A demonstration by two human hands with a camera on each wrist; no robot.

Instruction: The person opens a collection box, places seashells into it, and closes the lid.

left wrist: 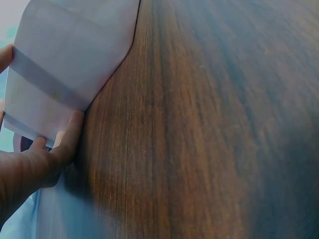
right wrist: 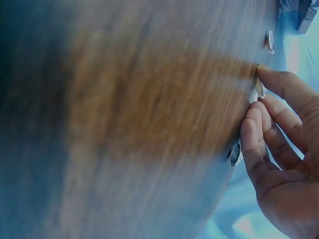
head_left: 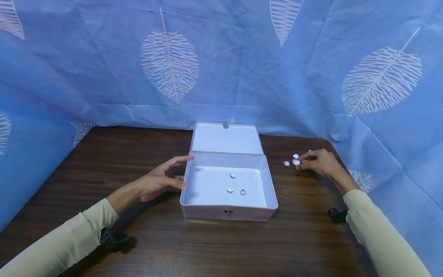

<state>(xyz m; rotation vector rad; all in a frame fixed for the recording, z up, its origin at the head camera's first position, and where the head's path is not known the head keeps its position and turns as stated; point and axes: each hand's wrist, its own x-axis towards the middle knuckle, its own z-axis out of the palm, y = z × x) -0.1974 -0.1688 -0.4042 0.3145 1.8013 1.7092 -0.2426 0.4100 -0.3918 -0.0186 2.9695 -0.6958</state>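
A pale metal box (head_left: 229,212) stands on the table with its lid (head_left: 226,138) folded back. Inside it lie three small white seashells, one of them a shell (head_left: 233,176) toward the back. My left hand (head_left: 159,181) rests against the box's left side, fingers fairly straight, thumb lower down; the left wrist view shows the thumb (left wrist: 75,127) pressing the outer wall. Far to the right, my right hand (head_left: 320,161) pinches a white seashell (right wrist: 260,89) between thumb and index finger at the tabletop. Another shell (head_left: 286,163) lies just left of it, and a further shell (head_left: 295,156) behind.
Under everything is a dark wood-grain table (head_left: 145,238), its right edge close beyond the right hand. A blue curtain (head_left: 242,69) with white leaf prints hangs behind and at both sides. Another shell (right wrist: 235,154) lies near the right hand's curled lower fingers.
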